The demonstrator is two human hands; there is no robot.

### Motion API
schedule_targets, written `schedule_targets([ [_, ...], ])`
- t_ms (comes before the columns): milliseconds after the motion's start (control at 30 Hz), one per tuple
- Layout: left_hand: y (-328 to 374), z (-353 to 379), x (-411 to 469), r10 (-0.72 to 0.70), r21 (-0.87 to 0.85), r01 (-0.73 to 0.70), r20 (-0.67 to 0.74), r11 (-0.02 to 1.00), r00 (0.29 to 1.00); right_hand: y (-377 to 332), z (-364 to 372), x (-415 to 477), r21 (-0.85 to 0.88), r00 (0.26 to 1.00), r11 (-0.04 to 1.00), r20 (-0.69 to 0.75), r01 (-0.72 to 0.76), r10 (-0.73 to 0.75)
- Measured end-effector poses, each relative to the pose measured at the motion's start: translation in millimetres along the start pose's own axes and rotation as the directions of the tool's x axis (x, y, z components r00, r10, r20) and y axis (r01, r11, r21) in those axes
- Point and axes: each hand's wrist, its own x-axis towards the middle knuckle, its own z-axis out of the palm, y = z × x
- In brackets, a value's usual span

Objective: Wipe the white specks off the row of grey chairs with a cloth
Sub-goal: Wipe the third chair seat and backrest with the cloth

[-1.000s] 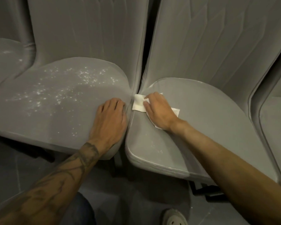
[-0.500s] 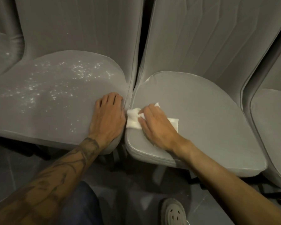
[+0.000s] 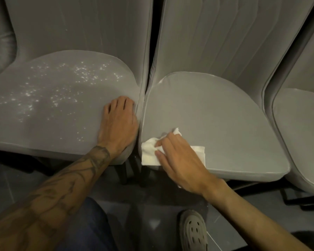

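Two hands are down: the right hand presses flat on the white cloth at the middle seat's front-left corner, lying lengthwise left-to-right; the left hand rests spread beside the speckled seat.

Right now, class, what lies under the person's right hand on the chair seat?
A white cloth lies under the right hand, flat on the grey seat at its front left corner. The hand covers the cloth's middle, so any specks beneath cannot be seen.
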Motion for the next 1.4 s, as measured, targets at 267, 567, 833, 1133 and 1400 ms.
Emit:
schedule_targets([
  [267, 0.6, 2.1, 2.1, -0.021, -0.009, 0.021, 0.017, 1.0, 1.0, -27.3, 19.3, 27.5, -0.129, 0.984, 0.982, -0.124, -0.141, 0.125],
  [567, 3.1, -3.4, -0.8, -0.003, -0.014, 0.003, -0.019, 1.0, 1.0, -30.5, 21.0, 12.7, -0.15, 0.975, 0.971, -0.153, -0.186, 0.163],
  [833, 3.1, -4.3, -2.3, 0.008, -0.023, -0.009, -0.039, 1.0, 0.999, -26.7, 20.1, -18.9, -0.196, 0.969, 0.959, -0.179, -0.204, 0.17],
  [1133, -0.2, -5.3, -2.1, 0.05, 0.006, -0.049, -0.019, 0.999, 0.999, -12.3, 17.6, -35.5, -0.264, 0.965, 0.941, -0.207, -0.211, 0.158],
  [1400, 2.7, -6.9, -1.5, 0.029, 0.014, -0.028, -0.021, 0.999, 0.999, -41.5, 34.7, -12.9, -0.208, 0.895, 0.897, -0.313, -0.391, 0.317],
])
